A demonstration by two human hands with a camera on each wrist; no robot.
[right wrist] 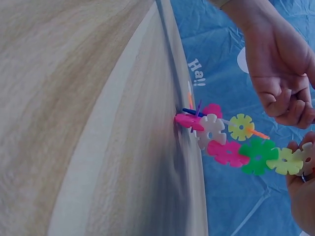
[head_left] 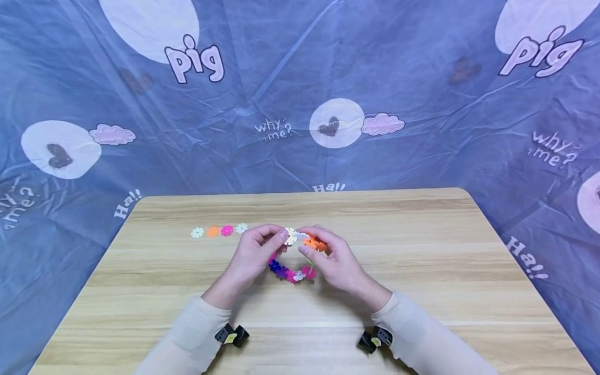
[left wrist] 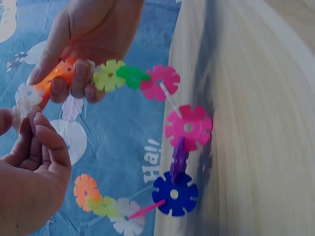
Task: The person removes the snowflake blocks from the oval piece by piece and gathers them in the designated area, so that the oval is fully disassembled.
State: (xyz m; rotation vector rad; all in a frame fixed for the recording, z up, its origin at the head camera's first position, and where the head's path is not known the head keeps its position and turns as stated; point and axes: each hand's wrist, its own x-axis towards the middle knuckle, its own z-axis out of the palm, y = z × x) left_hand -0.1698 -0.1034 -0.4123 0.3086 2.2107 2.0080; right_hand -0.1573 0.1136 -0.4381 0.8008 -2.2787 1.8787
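Backdrop [head_left: 281,67], tabletop [head_left: 445,281] and looped chain [head_left: 281,272]

Crumpled blue cloth stands at the far side, printed with pale circles, hearts, clouds and lettering. In front of it lies the pale tabletop, its wood grain running left to right, far corners rounded. Light sleeves [head_left: 189,330] reach in from the near edge, a small black device [head_left: 229,337] at each cuff. The left hand [head_left: 255,252] has thumb and fingertips drawn together, pinching a white disc [head_left: 290,236]; the right hand [head_left: 338,261], fingers bent, grips orange discs [head_left: 311,242] just beside it. Between the hands and to their near side curves the chain, flat plastic-looking discs notched like petals and slotted together, in pink, purple, blue, green, yellow and white. Four loose discs [head_left: 227,230] lie in a row on the far left of the tabletop.
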